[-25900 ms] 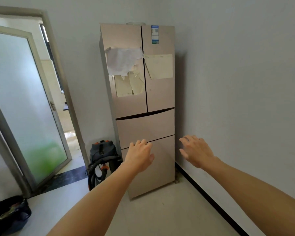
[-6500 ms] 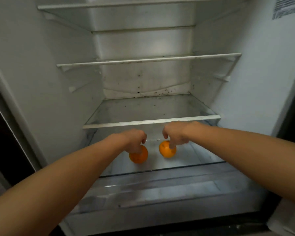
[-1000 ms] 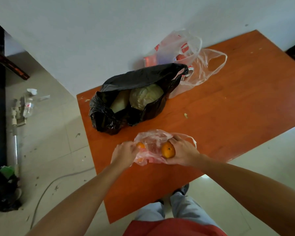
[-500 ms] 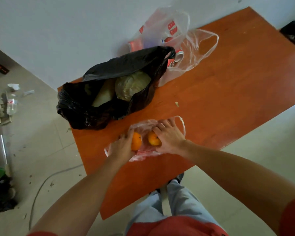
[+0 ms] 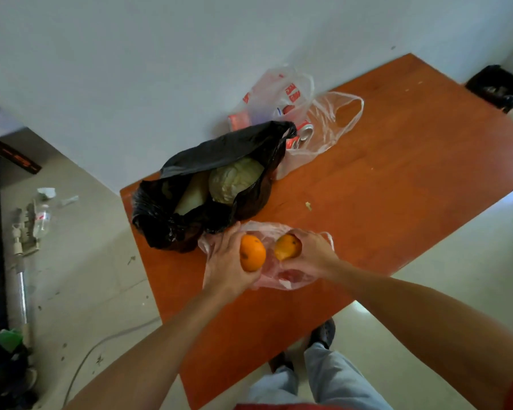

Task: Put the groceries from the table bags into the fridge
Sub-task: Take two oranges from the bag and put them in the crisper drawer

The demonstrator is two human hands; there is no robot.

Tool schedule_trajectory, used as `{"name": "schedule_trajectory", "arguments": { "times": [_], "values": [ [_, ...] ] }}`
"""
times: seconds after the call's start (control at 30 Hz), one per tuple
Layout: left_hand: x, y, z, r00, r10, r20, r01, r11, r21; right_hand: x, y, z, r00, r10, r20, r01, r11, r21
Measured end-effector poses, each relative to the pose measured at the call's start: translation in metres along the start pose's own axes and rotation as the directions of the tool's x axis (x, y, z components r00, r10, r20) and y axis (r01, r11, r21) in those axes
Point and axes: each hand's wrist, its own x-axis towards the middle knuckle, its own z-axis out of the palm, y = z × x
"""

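We start with the orange-brown tabletop [image 5: 397, 179], which fills the picture from 6 o'clock up to 2 o'clock. On it, at about 11 o'clock from us, lies the black bag [image 5: 166, 223], open toward us, with a pale cabbage [image 5: 234, 184] and a long whitish vegetable [image 5: 191, 198] inside. Behind it, at 1 o'clock, is a clear bag with red print [image 5: 274, 90], and we can see red cans [image 5: 304, 130] in it. Nearest to us, at 12 o'clock, lies a thin pink bag [image 5: 282, 278], crumpled and open. Something reddish is in it, but we cannot tell what.

The left hand [image 5: 224, 266] is curled around one orange [image 5: 252, 253], and the right hand [image 5: 314, 257] is curled around a second orange [image 5: 288, 247]. The two hands are near each other but apart, and the two fruits do not touch. Both oranges are over the pink bag, so we judge they are already lifted out of it. They are nearly round, so their axis matters little for the carry. Each fruit is already in its own hand, the left one at 9 o'clock of the right one. The fridge is not in view, so we cannot tell which way they must go. We think the next move is to carry both away from the tabletop.
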Motion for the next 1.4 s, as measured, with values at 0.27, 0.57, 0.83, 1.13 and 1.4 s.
{"name": "schedule_trajectory", "arguments": {
  "times": [0.27,0.57,0.83,1.13,1.4],
  "values": [
    [0.028,0.084,-0.023,0.986,0.166,-0.009,-0.166,0.985,-0.050,-0.039,0.005,-0.100,0.959,-0.044,-0.280,0.055,0.998,0.031],
    [0.067,0.282,0.015,0.847,0.530,0.042,-0.532,0.843,0.083,-0.176,0.133,-0.227,0.865,-0.008,-0.502,-0.140,0.957,-0.256],
    [0.045,0.513,0.123,0.588,0.794,0.154,-0.808,0.584,0.073,-0.365,0.286,-0.314,0.723,0.148,-0.675,-0.383,0.899,-0.212],
    [0.013,0.723,0.247,0.261,0.923,0.283,-0.965,0.242,0.102,-0.528,0.434,-0.359,0.482,0.349,-0.804,-0.625,0.780,-0.037],
    [0.039,0.900,0.373,0.055,0.940,0.335,-0.998,0.054,0.012,-0.597,0.583,-0.416,0.334,0.471,-0.816,-0.735,0.673,0.088]
  ]
}}
